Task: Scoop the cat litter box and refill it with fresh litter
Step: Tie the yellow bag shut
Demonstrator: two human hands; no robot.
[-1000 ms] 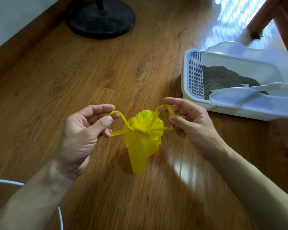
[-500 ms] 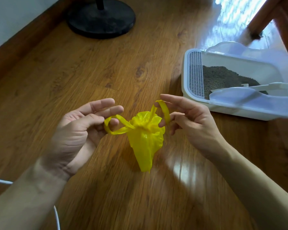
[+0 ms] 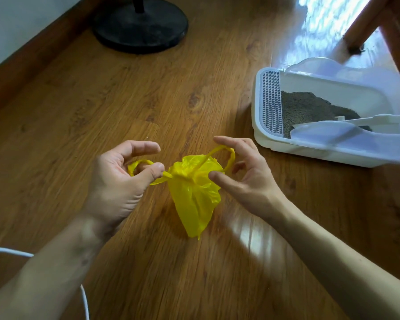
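we see a small yellow bag [image 3: 194,195] held above the wood floor [image 3: 102,107], left hand [image 3: 118,181] pinching one handle loop, right hand [image 3: 245,179] hooked through the other. white litter box [image 3: 270,144] with grey litter [image 3: 310,107] sits right; black round base [image 3: 140,26] far left.

Two bare forearms come up from the near edge, no sleeves on either. The left hand [image 3: 116,181] wears no ring, no watch, no glove. Same story for the right hand [image 3: 245,179]: bare fingers, bare wrist, short plain nails where they show.
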